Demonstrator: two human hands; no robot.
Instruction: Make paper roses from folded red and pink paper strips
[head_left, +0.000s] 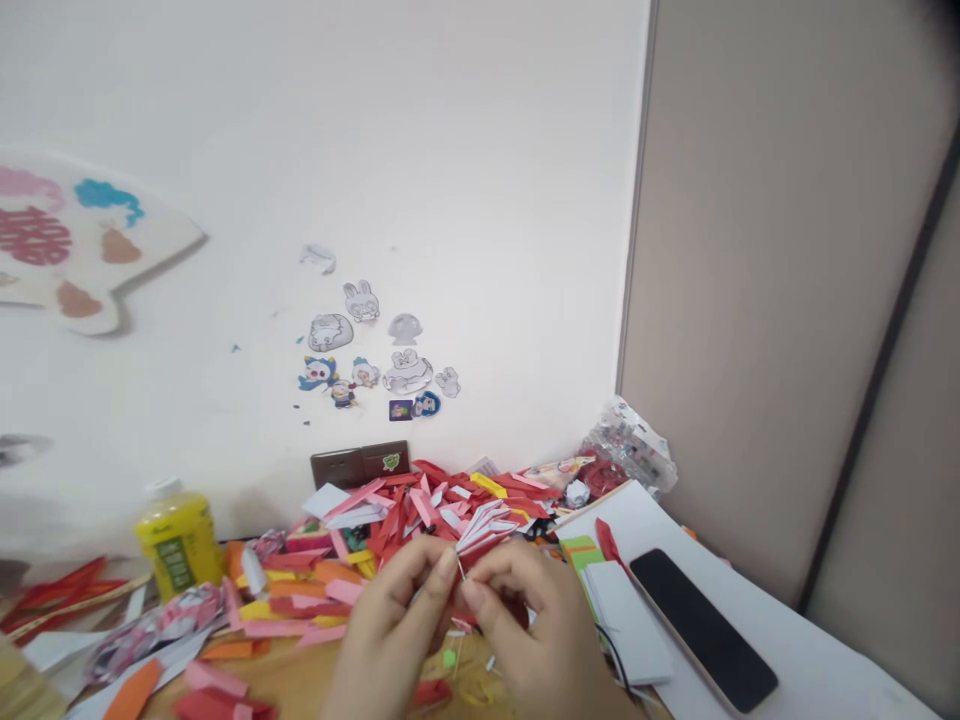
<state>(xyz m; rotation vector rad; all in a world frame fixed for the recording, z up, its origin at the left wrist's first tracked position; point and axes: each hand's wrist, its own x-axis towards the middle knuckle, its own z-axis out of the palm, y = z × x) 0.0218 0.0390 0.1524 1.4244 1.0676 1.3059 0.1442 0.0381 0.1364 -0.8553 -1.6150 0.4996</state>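
Observation:
A fan-like bundle of folded white and red paper pieces (480, 526) rises above my fingertips. My left hand (401, 610) is closed, thumb and forefinger pinching at the base of the bundle. Close beside it, my right hand (529, 610) is closed too, its thumb and forefinger pressed together on a thin pale stick or wire (461, 568) that runs between the two hands. Its exact kind is too small to tell. The lower ends of the papers are hidden behind my fingers.
A heap of folded red and pink papers (405, 510) lies along the wall, with orange and yellow ones to the left. A yellow-labelled bottle (180, 545) stands at left. On the right are a stack of white paper slips (626, 620), a black phone (705, 630) and a white board (817, 670).

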